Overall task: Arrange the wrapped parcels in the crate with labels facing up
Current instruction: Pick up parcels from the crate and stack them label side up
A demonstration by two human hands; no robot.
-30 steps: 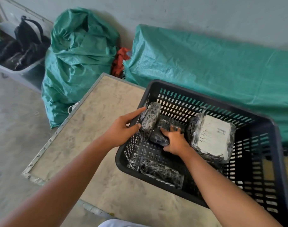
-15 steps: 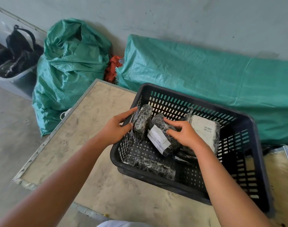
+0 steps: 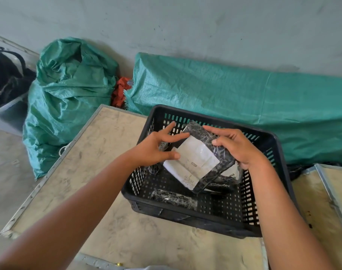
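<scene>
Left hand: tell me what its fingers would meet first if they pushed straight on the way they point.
Most likely the wrapped parcel held up by the right hand. The left hand points right at its labelled face, thumb already on the label, though depth is unclear.

crate on table, sacks behind, parcels inside the crate

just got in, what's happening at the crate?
A person is sorting wrapped parcels in a black crate on a table. The right hand has a grip on a black-wrapped parcel held above the crate, white label up, while the left hand touches the label's edge. Another parcel lies along the near wall, no label showing.
</scene>
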